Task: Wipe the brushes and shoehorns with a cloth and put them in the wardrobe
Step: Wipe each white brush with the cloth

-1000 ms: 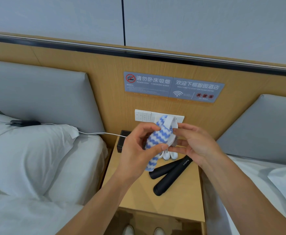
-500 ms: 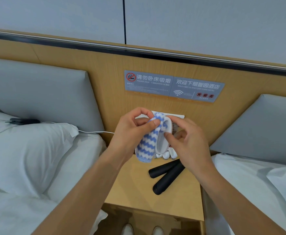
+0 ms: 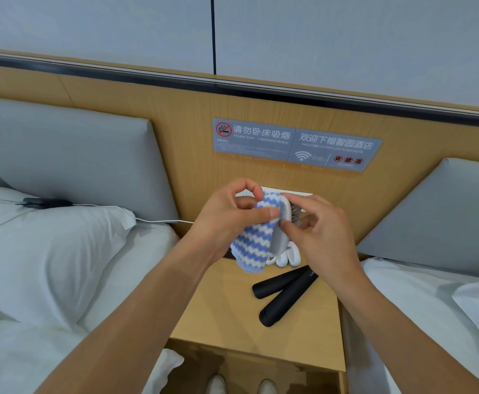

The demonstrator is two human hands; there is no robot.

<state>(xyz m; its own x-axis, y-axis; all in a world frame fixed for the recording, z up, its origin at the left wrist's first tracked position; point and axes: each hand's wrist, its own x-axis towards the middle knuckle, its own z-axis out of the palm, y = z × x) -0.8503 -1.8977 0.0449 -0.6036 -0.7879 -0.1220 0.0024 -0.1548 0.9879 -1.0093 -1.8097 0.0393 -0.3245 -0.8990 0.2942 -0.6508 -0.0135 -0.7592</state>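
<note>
My left hand [image 3: 226,220] grips a blue-and-white zigzag cloth [image 3: 254,243] and presses it with the thumb against a white brush [image 3: 282,223]. My right hand [image 3: 317,231] pinches that brush upright, its dark bristles facing right. Both hands hover above a wooden nightstand [image 3: 226,308]. On the nightstand lie two black shoehorns [image 3: 283,294], crossed near each other, and more white brushes [image 3: 285,257] just behind them, partly hidden by the cloth and my hands.
A bed with a white pillow [image 3: 47,245] lies to the left, another bed [image 3: 431,308] to the right. A white cable [image 3: 158,221] runs from the pillow toward the wall switches [image 3: 298,193]. A dark object by the nightstand's back left is mostly hidden.
Both hands rose slightly with the brush and cloth. The left thumb slid over the cloth along the brush back, and the brush turned so its bristles show on the right.
</note>
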